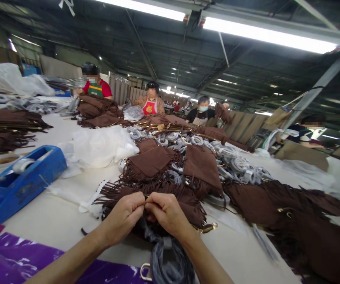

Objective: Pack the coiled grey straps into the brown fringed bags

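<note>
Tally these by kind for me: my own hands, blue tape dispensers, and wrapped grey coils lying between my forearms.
Own hands, left hand and right hand: 2
Blue tape dispenser: 1
Wrapped grey coil between the forearms: 1
Total: 4

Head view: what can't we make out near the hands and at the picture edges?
All in the head view:
- What lies between the fingertips of the left hand and right hand: hidden by the fingers.
- Coiled strap: cut off by the bottom edge.
- Blue tape dispenser: cut off by the left edge.
- Purple plastic: part hidden under the left forearm.
- Brown bag at far right: cut off by the right edge.
</note>
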Action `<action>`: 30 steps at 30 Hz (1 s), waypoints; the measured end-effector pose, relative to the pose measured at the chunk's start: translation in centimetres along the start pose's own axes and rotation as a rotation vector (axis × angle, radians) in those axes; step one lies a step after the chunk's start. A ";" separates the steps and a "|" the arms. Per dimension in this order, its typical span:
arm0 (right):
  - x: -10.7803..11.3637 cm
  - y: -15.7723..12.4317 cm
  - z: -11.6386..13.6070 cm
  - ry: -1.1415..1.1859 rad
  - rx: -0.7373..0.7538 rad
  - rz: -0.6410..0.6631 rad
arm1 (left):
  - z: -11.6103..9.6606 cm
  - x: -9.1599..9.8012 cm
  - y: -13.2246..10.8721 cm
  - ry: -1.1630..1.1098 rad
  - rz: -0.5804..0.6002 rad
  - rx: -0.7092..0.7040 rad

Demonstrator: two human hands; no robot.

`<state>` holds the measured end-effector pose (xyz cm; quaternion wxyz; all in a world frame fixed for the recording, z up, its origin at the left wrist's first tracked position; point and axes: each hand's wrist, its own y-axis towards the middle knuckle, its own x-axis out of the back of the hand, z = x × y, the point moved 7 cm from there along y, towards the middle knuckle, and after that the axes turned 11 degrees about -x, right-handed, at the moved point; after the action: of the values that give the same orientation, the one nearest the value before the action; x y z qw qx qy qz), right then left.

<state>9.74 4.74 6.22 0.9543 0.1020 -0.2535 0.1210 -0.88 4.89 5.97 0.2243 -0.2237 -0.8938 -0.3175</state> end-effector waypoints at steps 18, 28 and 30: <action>-0.9 -13.1 -2.3 -0.896 0.357 -0.159 | -2.2 3.0 0.2 0.145 -0.007 -0.197; -2.6 -10.1 1.4 -0.902 0.277 -0.194 | 1.9 2.9 -0.8 0.376 0.251 -0.216; -2.6 -7.3 0.2 -0.994 0.126 -0.289 | 0.9 2.7 -0.6 0.341 0.255 -0.287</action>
<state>9.47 -2.68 4.08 0.7176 0.2382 -0.6517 -0.0602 -3.54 5.79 6.52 0.3760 -0.3073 -0.7534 -0.4434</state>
